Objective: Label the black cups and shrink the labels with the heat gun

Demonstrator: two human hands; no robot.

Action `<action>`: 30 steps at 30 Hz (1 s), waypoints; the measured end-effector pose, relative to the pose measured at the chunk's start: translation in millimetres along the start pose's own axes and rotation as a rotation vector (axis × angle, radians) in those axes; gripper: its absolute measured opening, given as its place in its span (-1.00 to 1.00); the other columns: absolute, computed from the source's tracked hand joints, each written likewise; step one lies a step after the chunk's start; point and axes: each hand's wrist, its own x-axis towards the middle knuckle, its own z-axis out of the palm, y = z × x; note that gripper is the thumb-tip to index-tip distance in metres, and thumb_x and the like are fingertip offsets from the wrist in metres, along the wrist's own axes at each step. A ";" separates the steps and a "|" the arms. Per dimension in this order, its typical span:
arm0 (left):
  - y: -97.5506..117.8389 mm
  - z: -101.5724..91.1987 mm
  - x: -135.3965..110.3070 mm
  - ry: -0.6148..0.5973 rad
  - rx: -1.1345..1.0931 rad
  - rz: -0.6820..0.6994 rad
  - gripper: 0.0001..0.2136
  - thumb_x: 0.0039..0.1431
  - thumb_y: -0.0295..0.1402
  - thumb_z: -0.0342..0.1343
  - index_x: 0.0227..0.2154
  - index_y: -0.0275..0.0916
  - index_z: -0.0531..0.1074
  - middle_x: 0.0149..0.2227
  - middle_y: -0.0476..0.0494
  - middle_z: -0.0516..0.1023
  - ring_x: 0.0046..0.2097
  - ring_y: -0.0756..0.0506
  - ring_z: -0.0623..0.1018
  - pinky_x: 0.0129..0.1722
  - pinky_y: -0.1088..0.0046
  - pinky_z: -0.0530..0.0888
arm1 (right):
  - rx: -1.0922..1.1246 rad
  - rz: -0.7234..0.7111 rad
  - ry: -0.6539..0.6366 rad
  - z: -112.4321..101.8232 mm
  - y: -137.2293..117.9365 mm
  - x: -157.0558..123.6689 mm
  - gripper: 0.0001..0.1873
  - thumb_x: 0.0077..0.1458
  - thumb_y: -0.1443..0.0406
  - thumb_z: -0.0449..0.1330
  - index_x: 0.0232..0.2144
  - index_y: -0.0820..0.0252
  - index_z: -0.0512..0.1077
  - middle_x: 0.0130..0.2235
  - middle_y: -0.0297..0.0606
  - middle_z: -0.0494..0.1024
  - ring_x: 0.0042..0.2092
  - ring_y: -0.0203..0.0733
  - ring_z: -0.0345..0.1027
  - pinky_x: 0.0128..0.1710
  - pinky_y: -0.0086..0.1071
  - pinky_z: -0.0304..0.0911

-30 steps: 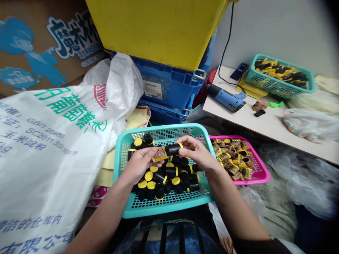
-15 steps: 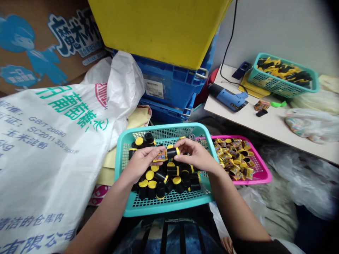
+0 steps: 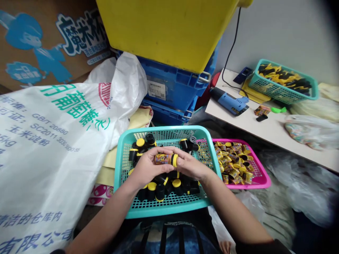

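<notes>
Above a turquoise basket (image 3: 164, 211), a small black canister (image 3: 172, 159) with a yellow cap lies sideways between my two hands. A printed yellow label sleeve (image 3: 162, 159) surrounds most of its body. My left hand (image 3: 145, 167) is closed on the sleeved end, thumb below and fingers above. At the capped end, my right hand (image 3: 192, 166) grips the same canister with its fingers and thumb. Beneath them, several black canisters (image 3: 152, 192) with yellow caps lie jumbled in the basket, some hidden by my hands.
To the right, a pink basket (image 3: 261, 178) holds several labelled canisters. A blue heat gun (image 3: 230, 100) and a second turquoise basket (image 3: 283, 93) rest on the white table (image 3: 267, 130). Stacked blue crates (image 3: 172, 93) stand ahead; a large white sack (image 3: 50, 158) fills the left.
The label sleeve has slid over the black canister, covering most of its body. My hands have come closer together around it, and the view has shifted slightly.
</notes>
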 end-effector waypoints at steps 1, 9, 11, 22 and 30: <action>0.2 1.8 -0.5 -0.007 -0.003 0.000 -0.67 -0.30 -0.47 0.44 -0.37 -0.25 0.51 -0.28 0.01 0.57 -0.35 0.02 0.55 -0.29 0.49 0.51 | 0.035 0.000 -0.020 1.4 1.9 0.7 -0.34 0.07 -0.03 0.30 0.11 0.13 0.26 0.11 -0.13 0.31 0.05 -0.18 0.31 0.02 -0.33 0.27; -2.7 5.9 -3.0 -0.034 0.048 -0.006 -0.62 -0.30 -0.38 0.48 -0.36 -0.23 0.49 -0.39 0.02 0.54 -0.37 0.01 0.52 -0.33 0.51 0.46 | 0.056 -0.072 0.022 1.1 9.7 7.4 -0.52 0.02 0.06 0.37 -0.16 0.21 0.31 -0.18 -0.28 0.41 -0.21 -0.35 0.34 -0.21 -0.50 0.28; -6.6 3.7 -3.5 -0.071 -0.041 -0.004 -0.63 -0.15 -0.26 0.43 -0.28 -0.20 0.44 -0.37 0.01 0.53 -0.37 0.01 0.52 -0.33 0.49 0.46 | 0.069 -0.075 -0.025 -0.5 5.4 6.0 -0.48 0.13 -0.02 0.25 -0.05 0.21 0.30 -0.17 -0.23 0.42 -0.22 -0.31 0.37 -0.20 -0.43 0.30; -11.7 -1.5 -3.2 -0.175 -0.206 -0.054 -0.69 0.11 -0.16 0.26 -0.17 -0.15 0.35 -0.39 0.03 0.41 -0.38 0.04 0.41 -0.37 0.55 0.35 | -0.656 -0.423 0.146 15.4 -9.3 -5.3 -0.39 0.05 0.13 0.35 0.09 0.11 0.25 0.01 -0.15 0.28 0.01 -0.19 0.26 -0.10 -0.33 0.33; -11.5 -0.3 2.4 -0.047 0.010 0.096 -0.49 0.14 -0.11 0.20 0.11 -0.07 0.21 0.03 -0.20 0.40 -0.03 -0.16 0.47 -0.07 0.30 0.44 | -1.047 -0.463 0.803 -28.0 -60.0 -95.9 -0.67 0.16 0.05 0.21 -0.16 0.16 0.39 -0.04 -0.15 0.37 0.00 -0.14 0.28 -0.05 -0.28 0.30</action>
